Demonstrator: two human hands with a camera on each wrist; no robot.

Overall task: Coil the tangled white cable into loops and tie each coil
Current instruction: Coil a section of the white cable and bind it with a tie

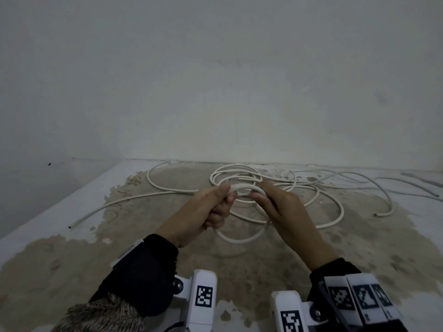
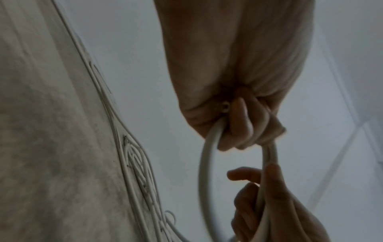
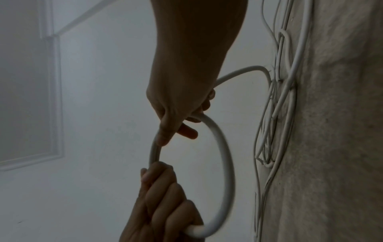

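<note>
A long white cable (image 1: pixel 320 190) lies tangled in loose rings on a worn, stained surface (image 1: pixel 72 259). Both hands hold a small loop of it (image 1: pixel 241 239) just above the surface, near the middle. My left hand (image 1: pixel 221 202) grips the loop in a fist, and the cable end (image 2: pixel 225 107) shows between its curled fingers (image 2: pixel 240 124). My right hand (image 1: pixel 263 196) pinches the same loop (image 3: pixel 225 163) a short way to the right, thumb (image 3: pixel 165 131) on top. A short stretch of cable (image 1: pixel 244 186) bridges the two hands. The tangle (image 3: pixel 277 98) lies just beyond them.
A pale wall (image 1: pixel 215 80) rises right behind the surface. The surface's left edge (image 1: pixel 60 197) runs diagonally toward me. Loose cable ends lie at the left (image 1: pixel 70 227) and right (image 1: pixel 375 214). Thinner strands (image 1: pixel 407 185) trail off to the far right.
</note>
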